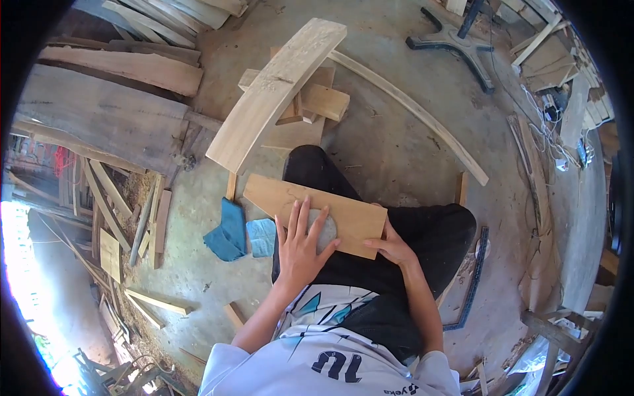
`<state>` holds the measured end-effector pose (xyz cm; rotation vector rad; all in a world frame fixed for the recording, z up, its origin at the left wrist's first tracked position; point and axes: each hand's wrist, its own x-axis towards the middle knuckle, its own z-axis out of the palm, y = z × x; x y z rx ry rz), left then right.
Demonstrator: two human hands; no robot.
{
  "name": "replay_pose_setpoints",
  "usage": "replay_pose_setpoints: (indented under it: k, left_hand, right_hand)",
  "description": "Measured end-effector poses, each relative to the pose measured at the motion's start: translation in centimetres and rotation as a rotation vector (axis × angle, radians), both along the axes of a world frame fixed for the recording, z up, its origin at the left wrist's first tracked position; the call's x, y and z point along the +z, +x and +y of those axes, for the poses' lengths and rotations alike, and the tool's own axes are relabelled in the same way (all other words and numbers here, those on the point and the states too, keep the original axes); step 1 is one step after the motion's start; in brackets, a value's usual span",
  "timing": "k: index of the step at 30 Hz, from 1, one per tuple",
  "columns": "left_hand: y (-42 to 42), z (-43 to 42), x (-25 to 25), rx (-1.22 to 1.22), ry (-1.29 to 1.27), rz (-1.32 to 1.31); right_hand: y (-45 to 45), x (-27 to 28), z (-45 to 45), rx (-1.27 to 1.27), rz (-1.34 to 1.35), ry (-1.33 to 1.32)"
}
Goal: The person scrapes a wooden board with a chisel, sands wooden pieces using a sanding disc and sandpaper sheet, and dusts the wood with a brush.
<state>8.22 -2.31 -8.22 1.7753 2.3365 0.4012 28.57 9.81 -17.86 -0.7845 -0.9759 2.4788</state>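
A wooden board with one slanted end lies across my lap. My left hand rests flat on it, fingers spread, over a grey round sanding disc that is partly hidden under the palm and fingers. At the board's right end, my right hand is closed around the edge, thumb on top and the other fingers mostly underneath. Left of my knee, a dark blue cloth and a light blue folded piece lie on the floor.
In front of me a wide curved plank lies on stacked wood blocks. A long thin curved strip extends rightward. Wood offcuts litter the left side. A dark metal stand base stands at the back; cables lie right.
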Motion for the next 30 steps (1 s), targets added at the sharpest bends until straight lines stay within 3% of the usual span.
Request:
replay_pose_setpoints:
  k: [14, 24, 30]
  left_hand:
    - [-0.3, 6.8, -3.2, 0.006, 0.112, 0.024]
    - [-0.2, 0.4, -0.2, 0.044, -0.011, 0.027]
    - [-0.7, 1.6, 0.1, 0.041, -0.032, -0.013]
  right_hand:
    - [0.3, -0.6, -0.2, -0.004, -0.033, -0.021]
    - [0.0, -1.0, -0.1, 0.047, -0.078, 0.082]
    - [-0.1, -0.6, 0.1, 0.03, -0.051, 0.105]
